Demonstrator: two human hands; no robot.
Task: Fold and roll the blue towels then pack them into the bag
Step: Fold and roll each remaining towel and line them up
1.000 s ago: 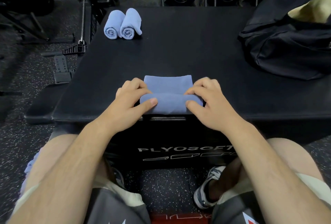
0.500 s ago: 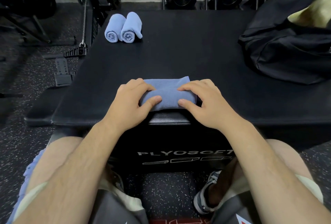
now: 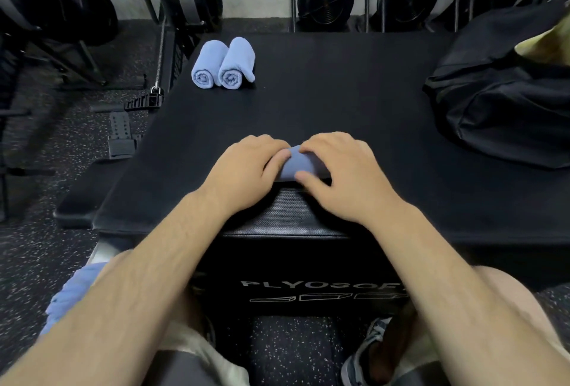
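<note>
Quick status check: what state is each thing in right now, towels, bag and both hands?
Towel under the hands: mostly rolled, on the box top.
Two rolled towels: finished, side by side, far left of the box, not packed.
Bag: open, on the right of the box.
Left hand: fingers curled on the roll.
Right hand: fingers curled on the roll.

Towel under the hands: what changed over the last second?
The towel went from half rolled, with a flat flap lying ahead, to nearly all rolled; the roll travelled away from the person. The left hand and right hand moved forward with it, fingers curled over it throughout. The two rolled towels and the bag stayed put.
</note>
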